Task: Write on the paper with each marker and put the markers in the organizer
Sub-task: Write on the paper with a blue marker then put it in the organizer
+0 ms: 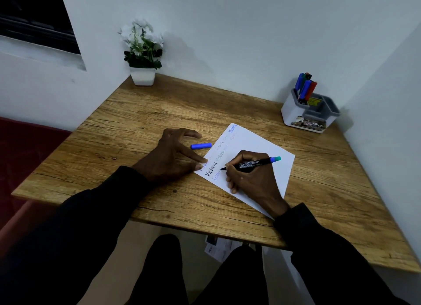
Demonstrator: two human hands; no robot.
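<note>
Writing is well advanced: several coloured words fill the paper (262,150). A black marker (250,163) is gripped by the right hand (250,179); the sheet is pinned by the spread left hand (173,156). Its blue cap (201,145) lies at ten o'clock; other markers (304,86) are stowed in the organizer (296,113) at two o'clock.

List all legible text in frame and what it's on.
"Victoria": handwritten many times in different colours on the paper; the bold black one reads clearest, the faint ones only partly.
White print on the marker barrel in the right hand: too small to read.
Label on the organizer front: blurred, unreadable.
Yellow sticker inside the organizer: unreadable.
</note>
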